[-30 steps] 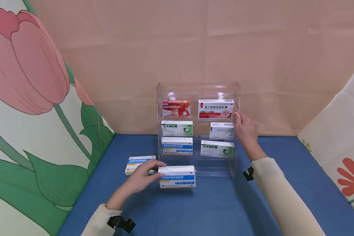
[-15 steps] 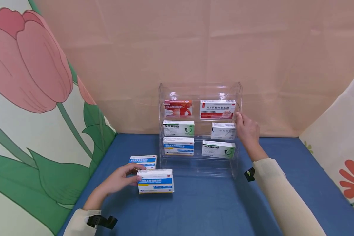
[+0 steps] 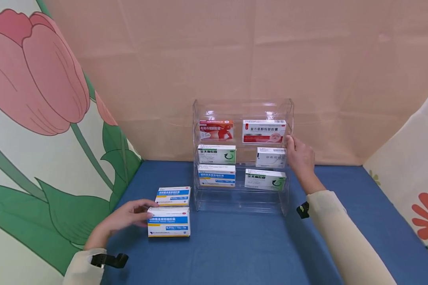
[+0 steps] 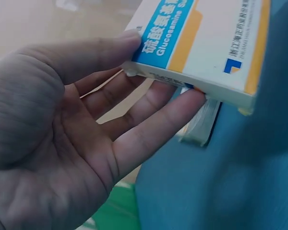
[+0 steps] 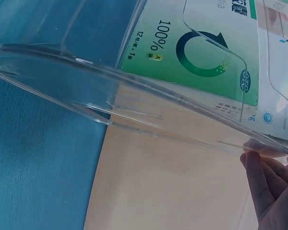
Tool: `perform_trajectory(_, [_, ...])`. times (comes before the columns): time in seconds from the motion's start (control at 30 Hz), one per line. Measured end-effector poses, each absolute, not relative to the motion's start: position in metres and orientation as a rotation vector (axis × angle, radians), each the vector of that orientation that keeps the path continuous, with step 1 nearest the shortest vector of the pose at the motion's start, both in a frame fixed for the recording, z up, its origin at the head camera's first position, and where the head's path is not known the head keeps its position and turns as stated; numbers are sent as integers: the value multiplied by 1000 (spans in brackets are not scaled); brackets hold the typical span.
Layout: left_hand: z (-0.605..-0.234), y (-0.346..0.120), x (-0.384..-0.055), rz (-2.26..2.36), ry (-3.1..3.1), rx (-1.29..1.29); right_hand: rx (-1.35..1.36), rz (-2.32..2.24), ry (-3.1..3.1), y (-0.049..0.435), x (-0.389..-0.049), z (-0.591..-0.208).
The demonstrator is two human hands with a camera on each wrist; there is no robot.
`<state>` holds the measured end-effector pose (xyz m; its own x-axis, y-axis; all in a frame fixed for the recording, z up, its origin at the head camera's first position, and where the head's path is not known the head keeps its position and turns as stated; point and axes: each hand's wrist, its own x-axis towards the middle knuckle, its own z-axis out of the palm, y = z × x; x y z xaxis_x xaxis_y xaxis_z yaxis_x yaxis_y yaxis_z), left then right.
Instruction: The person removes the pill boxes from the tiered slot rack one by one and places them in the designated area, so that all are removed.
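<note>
My left hand [image 3: 126,219] pinches a white medicine box [image 3: 169,225] with blue and yellow bands by its left end, in front of a matching medicine box [image 3: 173,196] lying on the table. In the left wrist view the thumb lies on the printed face of the held box [image 4: 201,43] and the fingers reach beneath it. Whether that box touches the table is unclear. At the back, my right hand [image 3: 301,158] grips the right side edge of a clear plastic tiered rack [image 3: 240,202]; its fingertips are partly seen through the plastic in the right wrist view.
On the rack's tiers stand a red box [image 3: 216,130], a white-and-red box [image 3: 264,131], two green-and-white boxes [image 3: 216,154], a plain white box [image 3: 271,157] and a blue-banded box [image 3: 216,176]. A blue cloth [image 3: 235,245] covers the table. Behind hangs a beige backdrop [image 3: 199,59].
My left hand has carried the box leftward, from in front of the rack to in front of the lying box. My right hand keeps its grip on the rack's side.
</note>
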<state>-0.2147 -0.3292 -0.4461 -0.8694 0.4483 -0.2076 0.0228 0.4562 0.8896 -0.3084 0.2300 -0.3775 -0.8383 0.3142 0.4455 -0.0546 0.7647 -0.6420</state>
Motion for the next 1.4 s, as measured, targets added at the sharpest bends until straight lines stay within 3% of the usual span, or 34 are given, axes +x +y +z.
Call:
perform_trajectory(0.67, [-437, -401, -227, 1371, 2341, 237, -197, 899, -2427, 231, -308, -377])
perform_trajectory(1.4, [-446, -415, -232, 1173, 2727, 57, -194, 891, -2422, 230, -308, -378])
